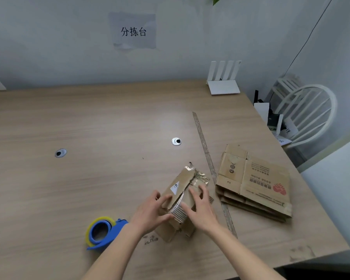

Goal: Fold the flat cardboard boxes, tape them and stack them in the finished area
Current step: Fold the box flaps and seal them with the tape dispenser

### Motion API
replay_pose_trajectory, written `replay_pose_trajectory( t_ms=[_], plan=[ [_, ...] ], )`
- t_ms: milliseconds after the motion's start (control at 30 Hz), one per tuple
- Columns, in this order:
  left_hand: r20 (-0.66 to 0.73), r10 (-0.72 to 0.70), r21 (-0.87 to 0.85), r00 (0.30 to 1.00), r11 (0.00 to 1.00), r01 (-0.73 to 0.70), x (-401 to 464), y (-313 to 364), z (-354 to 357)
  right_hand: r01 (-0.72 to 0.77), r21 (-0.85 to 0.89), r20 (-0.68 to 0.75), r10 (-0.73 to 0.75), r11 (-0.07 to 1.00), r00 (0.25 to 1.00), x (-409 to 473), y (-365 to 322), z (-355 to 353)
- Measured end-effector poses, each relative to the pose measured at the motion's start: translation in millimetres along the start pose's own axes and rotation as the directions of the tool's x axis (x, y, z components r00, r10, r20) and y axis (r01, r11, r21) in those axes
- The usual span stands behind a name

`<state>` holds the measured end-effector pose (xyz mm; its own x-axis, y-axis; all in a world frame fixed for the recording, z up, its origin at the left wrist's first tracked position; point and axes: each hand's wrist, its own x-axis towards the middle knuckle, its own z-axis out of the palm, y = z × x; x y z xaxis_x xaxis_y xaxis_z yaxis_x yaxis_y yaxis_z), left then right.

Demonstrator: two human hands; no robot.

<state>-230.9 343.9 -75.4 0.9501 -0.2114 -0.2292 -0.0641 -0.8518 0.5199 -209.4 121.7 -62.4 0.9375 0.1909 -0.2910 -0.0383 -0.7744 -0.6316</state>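
— Head view first: where is the cardboard box and which way does it run?

— It stands on the wooden tabletop, near the front edge and right of centre. Its long axis runs from the near left to the far right, with the far end pointing toward the strip of tape laid across the tabletop. Crinkled clear tape shows at that far end.

— And the hands?

— The left hand presses on the left top flap, its grip loose, fingers fairly straight. The right hand lies over the right flap and the near corner, fingers spread and bent over the edge; whether that grip truly clamps the cardboard, I cannot tell.

— What else is near?

— A blue tape dispenser with a yellow-edged roll lies just left of the left forearm. A pile of flat cardboard boxes lies beyond the strip, to the right. A white router stands at the wall, and a white chair is past the tabletop's right edge.
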Motion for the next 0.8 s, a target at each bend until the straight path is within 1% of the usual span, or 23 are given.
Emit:
replay_pose_trajectory(
  t_ms=[67, 100, 167, 267, 433, 500, 533, 633, 733, 800],
  plan=[
    [0.018, -0.006, -0.012, 1.000, 1.000, 0.006, -4, 1, 4, 0.079, 0.020, 0.100, -0.080, 0.997, 0.992, 6, 0, 7],
    [0.028, -0.012, -0.021, 1.000, 1.000, 0.012, -8, 3, 5, 0.129, 0.022, 0.126, -0.131, 0.991, 0.983, 9, 2, 10],
    [0.040, -0.019, -0.030, 0.999, 0.999, 0.020, -13, 7, 7, 0.180, 0.024, 0.140, -0.182, 0.983, 0.973, 15, 6, 15],
    [0.022, -0.025, -0.045, 0.999, 0.999, 0.026, -16, 13, 7, 0.203, -0.004, 0.137, -0.200, 0.979, 0.970, 18, 7, 22],
    [0.029, -0.055, -0.060, 0.998, 0.997, 0.057, -19, 15, 6, 0.191, -0.047, 0.194, -0.179, 0.980, 0.965, 24, 6, 20],
    [-0.010, -0.078, -0.034, 0.997, 0.996, 0.078, -25, 12, 1, 0.203, -0.018, 0.193, -0.196, 0.979, 0.961, 24, 4, 15],
    [-0.053, -0.092, -0.008, 0.994, 0.996, 0.092, -29, 7, -3, 0.218, -0.008, 0.187, -0.213, 0.976, 0.959, 22, 3, 13],
    [-0.193, -0.162, 0.099, 0.968, 0.978, 0.184, -43, -22, -12, 0.249, 0.003, 0.178, -0.245, 0.969, 0.953, 18, 2, 10],
    [-0.203, -0.288, 0.192, 0.936, 0.925, 0.326, -63, -56, -13, 0.239, 0.006, 0.190, -0.236, 0.971, 0.953, 21, 3, 11],
    [-0.193, -0.416, 0.208, 0.889, 0.868, 0.451, -77, -70, -7, 0.237, 0.007, 0.187, -0.234, 0.971, 0.954, 24, 2, 12]
  ],
)
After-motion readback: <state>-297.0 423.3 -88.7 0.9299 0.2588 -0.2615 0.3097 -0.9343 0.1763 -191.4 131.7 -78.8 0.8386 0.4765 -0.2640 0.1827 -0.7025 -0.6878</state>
